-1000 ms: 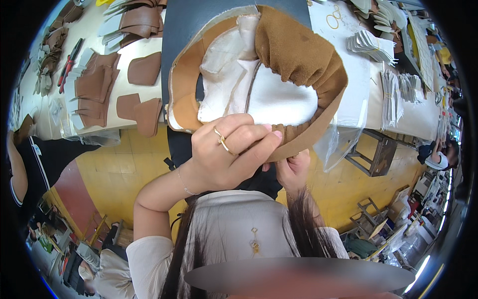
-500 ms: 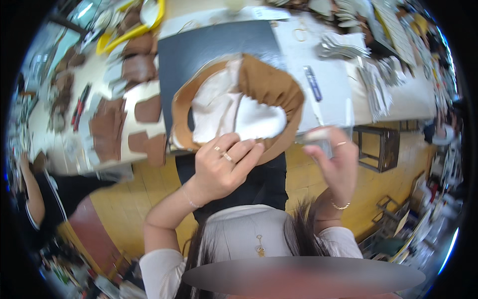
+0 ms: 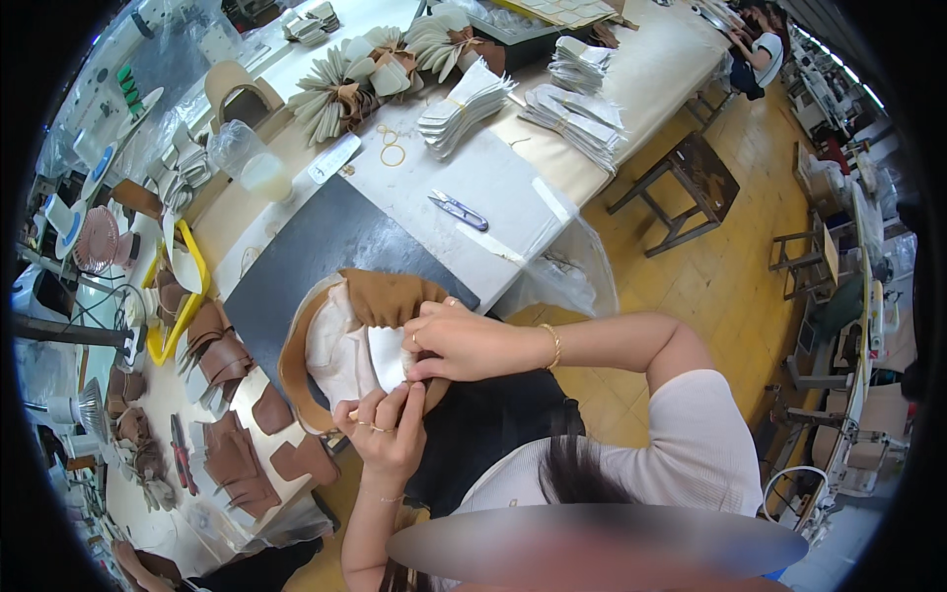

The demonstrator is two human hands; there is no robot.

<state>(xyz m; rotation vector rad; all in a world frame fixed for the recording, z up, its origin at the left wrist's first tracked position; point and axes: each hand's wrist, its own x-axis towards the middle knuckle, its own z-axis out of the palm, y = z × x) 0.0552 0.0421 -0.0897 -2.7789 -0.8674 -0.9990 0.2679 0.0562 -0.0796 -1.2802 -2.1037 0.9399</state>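
Note:
A ring-shaped brown suede piece [image 3: 383,294] with gathered folds and a pale lining lies at the near edge of a dark cutting mat [image 3: 335,232]. A white patch shows in its opening. With bent fingers, my left hand [image 3: 385,434] pinches the near rim of the piece. Just to the right, my right hand [image 3: 459,340] grips the same rim, thumb and fingers pressed together close to the left fingertips. Whatever small part lies between the fingers is hidden. Blue-handled thread snips [image 3: 459,210] rest on the white table sheet beyond my right hand.
Stacked brown leather pieces [image 3: 237,464] and red-handled pliers [image 3: 182,454] lie on the left. Bundled pale pieces [image 3: 466,107] and a plastic cup [image 3: 266,178] stand farther back. A yellow-rimmed tray [image 3: 202,266] is at far left. A wooden stool [image 3: 686,183] stands right of the table.
My right hand has come from the right, off the piece, onto its near rim beside my left hand. The whole view has turned toward the right.

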